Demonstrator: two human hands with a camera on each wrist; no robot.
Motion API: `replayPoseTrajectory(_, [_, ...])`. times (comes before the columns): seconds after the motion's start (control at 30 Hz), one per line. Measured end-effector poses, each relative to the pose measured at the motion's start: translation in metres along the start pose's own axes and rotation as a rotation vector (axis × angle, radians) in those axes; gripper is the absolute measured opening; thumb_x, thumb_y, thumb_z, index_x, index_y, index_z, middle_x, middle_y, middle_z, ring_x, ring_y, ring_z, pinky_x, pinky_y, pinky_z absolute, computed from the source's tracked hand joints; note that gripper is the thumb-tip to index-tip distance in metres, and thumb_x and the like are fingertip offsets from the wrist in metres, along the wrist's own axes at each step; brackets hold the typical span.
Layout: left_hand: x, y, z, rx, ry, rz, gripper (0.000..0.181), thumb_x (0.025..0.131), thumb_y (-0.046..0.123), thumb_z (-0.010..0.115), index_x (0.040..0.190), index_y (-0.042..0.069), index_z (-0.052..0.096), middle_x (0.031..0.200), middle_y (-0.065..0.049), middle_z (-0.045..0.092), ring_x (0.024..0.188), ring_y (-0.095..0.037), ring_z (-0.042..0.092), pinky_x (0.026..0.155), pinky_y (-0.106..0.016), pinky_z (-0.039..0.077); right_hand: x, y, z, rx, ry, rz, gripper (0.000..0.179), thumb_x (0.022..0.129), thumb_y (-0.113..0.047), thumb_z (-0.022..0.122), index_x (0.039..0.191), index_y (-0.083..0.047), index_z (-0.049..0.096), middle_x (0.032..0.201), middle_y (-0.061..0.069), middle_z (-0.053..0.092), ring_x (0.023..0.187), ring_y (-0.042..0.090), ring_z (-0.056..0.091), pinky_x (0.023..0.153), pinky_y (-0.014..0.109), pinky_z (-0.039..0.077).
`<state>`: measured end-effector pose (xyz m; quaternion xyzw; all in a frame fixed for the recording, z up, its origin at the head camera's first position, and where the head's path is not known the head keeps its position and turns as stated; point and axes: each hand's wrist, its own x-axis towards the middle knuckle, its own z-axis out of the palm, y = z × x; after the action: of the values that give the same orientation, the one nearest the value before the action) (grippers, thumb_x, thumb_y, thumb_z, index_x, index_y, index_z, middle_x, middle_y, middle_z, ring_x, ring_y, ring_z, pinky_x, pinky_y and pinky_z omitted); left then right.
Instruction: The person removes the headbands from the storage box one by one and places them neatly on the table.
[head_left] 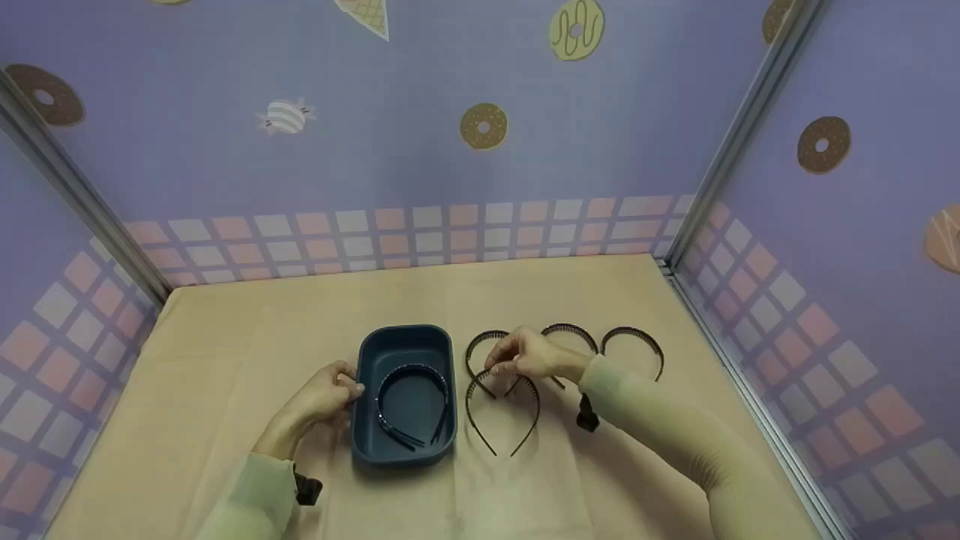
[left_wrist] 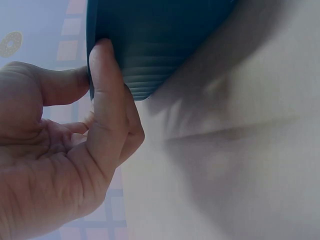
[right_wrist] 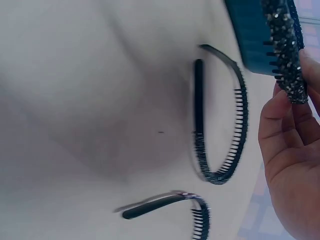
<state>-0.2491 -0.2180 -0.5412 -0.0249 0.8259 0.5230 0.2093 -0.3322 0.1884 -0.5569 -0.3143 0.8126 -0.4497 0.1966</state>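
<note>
1. At the bottom of the head view: pale sleeves (head_left: 251,495) to left and right, with dark devices (head_left: 307,490) under both cuffs.
2. Left hand (head_left: 324,394), left of lower centre: thumb and fingers clamped on the left wall of the blue box (head_left: 401,346).
3. Box at lower centre: dark blue, rectangular, round-cornered, raised walls. Fine ridges visible near one corner in the left wrist view.
4. Inside the box: boxed headbands (head_left: 380,401), dark, arches toward the top of the frame, pale specks along the crown, plain slim ends toward the bottom. Overlapping; exact count not determinable.
5. Held headband (right_wrist: 286,47), just right of the box in the head view, upper right in the right wrist view: dark horseshoe shape, crown densely coated in silvery glitter grains, short comb teeth along the inner edge. Slim ends toward the bottom of the head view. Contact of ends with tabletop: cannot tell.
6. Right hand (head_left: 529,354), right of centre: thumb and fingertips clamped on the crown of that headband.
7. Farther up, in a row: left loose headband (head_left: 486,334), partly hidden; middle loose headband (head_left: 570,328); right loose headband (head_left: 634,331). All dark, arches toward the top. Long inner teeth and smooth ends visible in the right wrist view.
8. Beneath: tan tabletop (head_left: 210,405), lightly creased.
9. Farthest: purple back wall (head_left: 390,157) with printed doughnuts and a lower band of pink and white squares.
</note>
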Motion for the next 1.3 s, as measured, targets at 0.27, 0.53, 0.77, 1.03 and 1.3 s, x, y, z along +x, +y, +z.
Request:
replayPoseTrajectory(0.27, [-0.001,0.0,0.001,0.0,0.004,0.011,0.026,0.112,0.008,0.061,0.132,-0.003,0.05,0.093,-0.009,0.067,0.075,-0.018,0.069,0.058,-0.031,0.062,-0.006,0.008,0.014,-0.039,-0.038,0.009,0.012,0.098,0.002,0.081,0.108,0.003,0.086,0.108,0.025,0.085,0.086,0.003,0.073,0.078,0.015,0.057])
replayPoseTrajectory(0.53, [0.0,-0.001,0.001,-0.007,0.003,0.019,0.019,0.111,0.008,0.061,0.125,0.0,0.051,0.087,-0.003,0.058,0.076,-0.017,0.063,0.059,-0.031,0.061,-0.01,0.014,0.024,-0.023,-0.047,0.024,0.008,0.097,0.004,0.081,0.104,0.006,0.085,0.101,0.027,0.084,0.078,0.001,0.069,0.071,0.015,0.058])
replayPoseTrajectory(0.77, [0.0,-0.002,0.0,0.005,0.006,0.025,0.024,0.111,0.008,0.061,0.129,-0.002,0.051,0.093,-0.006,0.062,0.081,-0.018,0.065,0.06,-0.032,0.062,-0.013,0.018,0.029,-0.132,-0.012,-0.001,0.006,0.095,0.001,0.086,0.1,-0.001,0.088,0.101,0.019,0.086,0.079,-0.003,0.066,0.073,0.013,0.054])
replayPoseTrajectory(1.03, [0.0,-0.003,0.0,-0.005,-0.008,0.031,0.027,0.112,0.01,0.06,0.133,-0.003,0.049,0.093,-0.006,0.063,0.081,-0.018,0.065,0.062,-0.033,0.063,-0.014,0.02,0.03,-0.256,-0.002,-0.073,0.005,0.091,-0.004,0.091,0.094,-0.008,0.09,0.093,0.012,0.083,0.08,-0.006,0.062,0.076,0.015,0.054])
replayPoseTrajectory(1.3, [0.001,-0.003,0.001,-0.01,0.004,0.019,0.027,0.112,0.01,0.06,0.133,-0.003,0.05,0.098,-0.008,0.065,0.086,-0.019,0.068,0.064,-0.034,0.065,-0.014,0.021,0.033,-0.289,-0.008,-0.068,0.009,0.089,-0.004,0.091,0.094,-0.012,0.091,0.093,0.009,0.084,0.08,-0.005,0.062,0.077,0.016,0.054])
